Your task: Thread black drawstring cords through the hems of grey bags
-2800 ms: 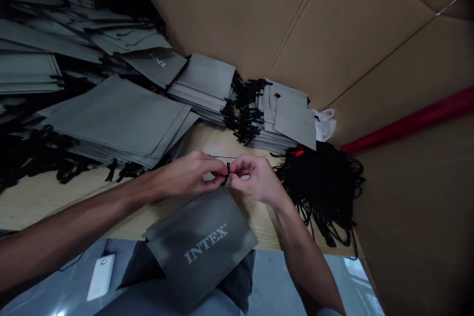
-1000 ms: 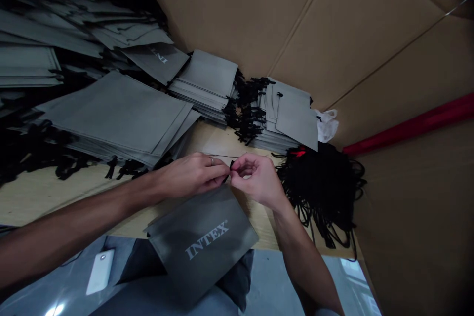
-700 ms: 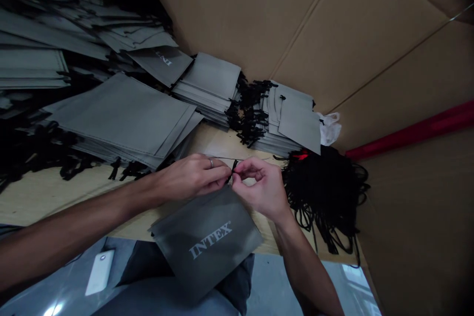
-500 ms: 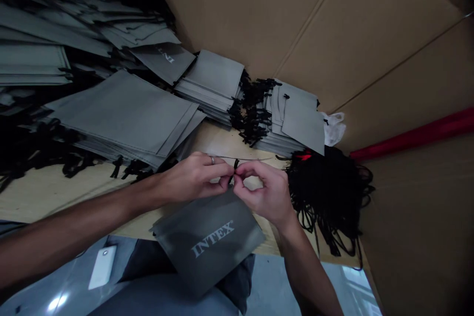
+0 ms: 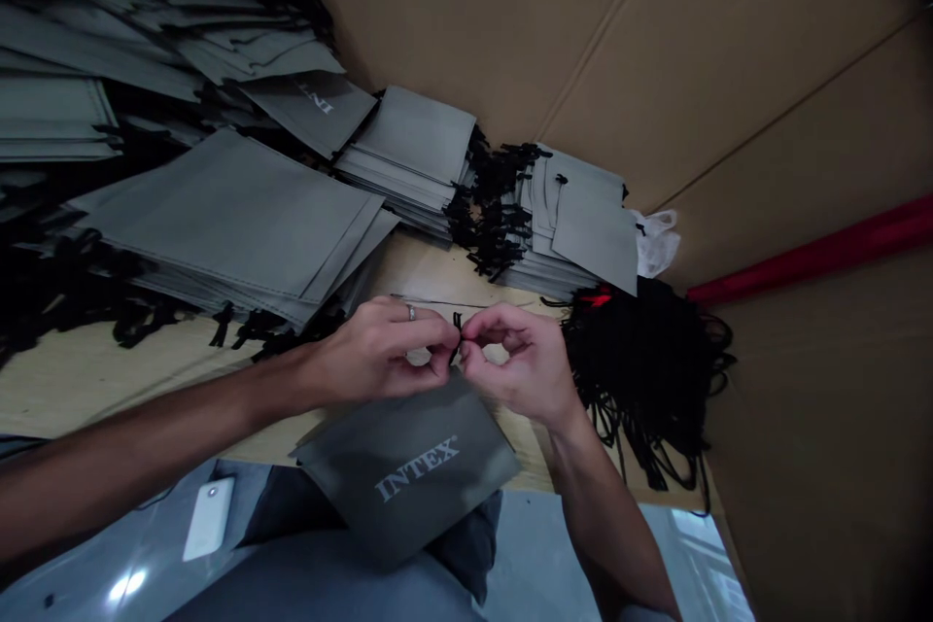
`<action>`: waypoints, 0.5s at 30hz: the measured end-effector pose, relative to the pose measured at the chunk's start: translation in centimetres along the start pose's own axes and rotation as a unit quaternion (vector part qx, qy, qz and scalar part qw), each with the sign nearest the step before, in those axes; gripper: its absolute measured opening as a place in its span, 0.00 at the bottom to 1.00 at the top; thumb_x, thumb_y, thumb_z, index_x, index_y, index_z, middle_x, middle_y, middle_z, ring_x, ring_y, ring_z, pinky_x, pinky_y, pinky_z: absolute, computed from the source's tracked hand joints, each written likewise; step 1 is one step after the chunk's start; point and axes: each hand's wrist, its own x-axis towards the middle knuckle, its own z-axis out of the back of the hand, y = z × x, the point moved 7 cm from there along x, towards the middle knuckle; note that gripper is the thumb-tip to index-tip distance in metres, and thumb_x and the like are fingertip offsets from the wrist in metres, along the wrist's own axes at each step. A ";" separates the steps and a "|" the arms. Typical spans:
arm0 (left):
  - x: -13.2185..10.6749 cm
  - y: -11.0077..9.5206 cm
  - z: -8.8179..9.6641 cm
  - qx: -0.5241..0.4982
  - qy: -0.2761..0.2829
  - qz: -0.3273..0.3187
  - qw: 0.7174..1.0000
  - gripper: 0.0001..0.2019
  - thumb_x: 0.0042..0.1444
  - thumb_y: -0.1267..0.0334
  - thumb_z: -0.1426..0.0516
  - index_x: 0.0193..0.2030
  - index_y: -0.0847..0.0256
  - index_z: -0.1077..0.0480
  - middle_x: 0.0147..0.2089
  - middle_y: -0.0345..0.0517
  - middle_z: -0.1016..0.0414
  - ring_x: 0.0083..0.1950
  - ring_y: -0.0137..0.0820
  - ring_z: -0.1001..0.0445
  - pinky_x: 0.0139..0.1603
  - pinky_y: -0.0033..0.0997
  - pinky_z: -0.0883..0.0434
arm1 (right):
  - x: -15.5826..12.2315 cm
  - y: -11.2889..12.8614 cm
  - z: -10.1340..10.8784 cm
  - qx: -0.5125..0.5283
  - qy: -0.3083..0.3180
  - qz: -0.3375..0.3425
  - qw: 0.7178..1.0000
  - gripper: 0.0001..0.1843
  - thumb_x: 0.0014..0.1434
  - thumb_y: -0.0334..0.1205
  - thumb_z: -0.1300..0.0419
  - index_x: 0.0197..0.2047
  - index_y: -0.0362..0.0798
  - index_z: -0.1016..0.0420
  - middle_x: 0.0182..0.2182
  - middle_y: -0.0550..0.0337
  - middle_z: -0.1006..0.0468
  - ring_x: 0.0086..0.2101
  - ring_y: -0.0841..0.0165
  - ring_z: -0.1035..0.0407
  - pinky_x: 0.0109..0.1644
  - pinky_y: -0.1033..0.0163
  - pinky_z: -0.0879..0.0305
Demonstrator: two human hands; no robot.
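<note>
A grey fabric bag printed INTEX (image 5: pixel 408 466) lies at the table's near edge, partly over my lap. Just above its top corner, my left hand (image 5: pixel 379 355) and my right hand (image 5: pixel 521 364) meet fingertip to fingertip. Both pinch a thin black cord (image 5: pixel 457 323) that sticks up between them. My left hand wears a ring. A thin strand of cord runs across the wooden table (image 5: pixel 94 379) behind my fingers.
Stacks of grey bags (image 5: pixel 233 224) with black cord ends cover the left and back; another stack (image 5: pixel 583 233) sits behind my hands. A tangle of black cords (image 5: pixel 648 369) lies right of my right hand. Cardboard walls (image 5: pixel 656 49) enclose the back and right. A white phone (image 5: pixel 208 517) rests lower left.
Both hands stay pinched on the cord at the bag's top corner, with only small finger shifts. The view has drifted slightly.
</note>
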 end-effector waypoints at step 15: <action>-0.7 1.8 -1.3 0.074 0.058 -0.013 0.995 0.04 0.70 0.68 0.40 0.47 0.59 0.23 0.42 0.44 0.13 0.37 0.28 0.16 0.40 0.24 0.23 | 0.6 -2.4 0.5 -0.019 -0.033 -0.077 0.996 0.05 0.56 0.36 0.28 0.38 0.48 0.18 0.32 0.60 0.15 0.31 0.69 0.20 0.37 0.67 0.22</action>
